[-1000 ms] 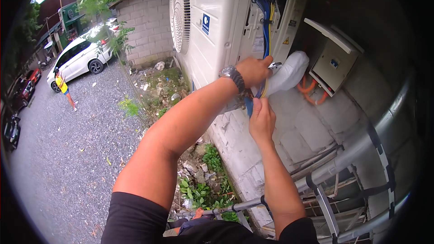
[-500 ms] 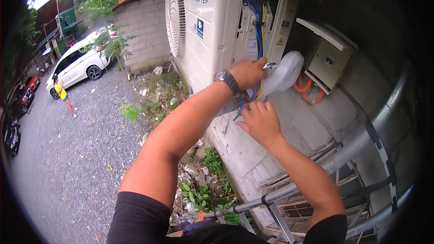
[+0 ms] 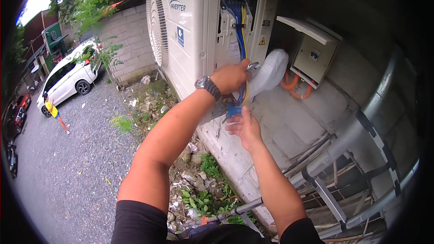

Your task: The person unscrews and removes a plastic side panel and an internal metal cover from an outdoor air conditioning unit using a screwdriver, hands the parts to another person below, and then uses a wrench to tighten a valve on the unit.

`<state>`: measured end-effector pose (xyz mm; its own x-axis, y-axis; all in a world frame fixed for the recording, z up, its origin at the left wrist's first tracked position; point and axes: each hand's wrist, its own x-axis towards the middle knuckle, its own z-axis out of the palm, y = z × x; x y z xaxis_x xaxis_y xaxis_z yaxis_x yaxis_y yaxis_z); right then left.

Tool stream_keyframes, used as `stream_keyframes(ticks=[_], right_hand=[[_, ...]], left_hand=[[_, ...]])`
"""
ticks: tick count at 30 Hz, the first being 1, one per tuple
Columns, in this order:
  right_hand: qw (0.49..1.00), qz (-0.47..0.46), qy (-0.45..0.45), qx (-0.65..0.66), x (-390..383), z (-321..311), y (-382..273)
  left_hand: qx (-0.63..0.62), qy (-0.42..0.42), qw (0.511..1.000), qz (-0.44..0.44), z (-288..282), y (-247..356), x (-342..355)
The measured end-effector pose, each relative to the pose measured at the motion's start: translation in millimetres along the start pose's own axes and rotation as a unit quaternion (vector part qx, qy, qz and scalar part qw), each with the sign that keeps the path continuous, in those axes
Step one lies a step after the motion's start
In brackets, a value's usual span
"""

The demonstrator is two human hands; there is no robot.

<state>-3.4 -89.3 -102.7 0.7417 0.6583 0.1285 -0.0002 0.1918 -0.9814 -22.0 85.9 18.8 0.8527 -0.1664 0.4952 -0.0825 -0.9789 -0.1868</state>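
While the left hand (image 3: 231,76) seemingly grips it, the cable bundle (image 3: 242,49) hangs above the right hand (image 3: 244,126)

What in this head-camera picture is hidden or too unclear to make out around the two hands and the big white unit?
- What the left hand grips: its own fingers cover it; only a metal tip shows.
- Where the blue and yellow wires end: hidden behind the left hand.
- The right hand palm side: turned away, so contact with the blue part is unclear.
- The white outdoor unit top: cut off by the upper edge.
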Motion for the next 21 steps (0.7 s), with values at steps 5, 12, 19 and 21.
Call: stream_keyframes(ticks=[5, 12, 19, 21], right_hand=[[0.65, -0.492, 0.05, -0.577, -19, -18, -35], [0.575, -0.522, -0.064, -0.627, 9, -1, -46], [0.997, 0.0, 0.056, 0.053, 1, 25, 4], [0.991, 0.044, 0.021, 0.124, -4, 20, 5]], left_hand=[[-0.003, 0.003, 1.0, -0.01, -2, -3, -7], [0.001, -0.012, 1.0, -0.009, -5, 3, -3], [0.002, 0.004, 1.0, -0.018, 2, 7, -1], [0.017, 0.011, 1.0, -0.022, 0, 5, -1]])
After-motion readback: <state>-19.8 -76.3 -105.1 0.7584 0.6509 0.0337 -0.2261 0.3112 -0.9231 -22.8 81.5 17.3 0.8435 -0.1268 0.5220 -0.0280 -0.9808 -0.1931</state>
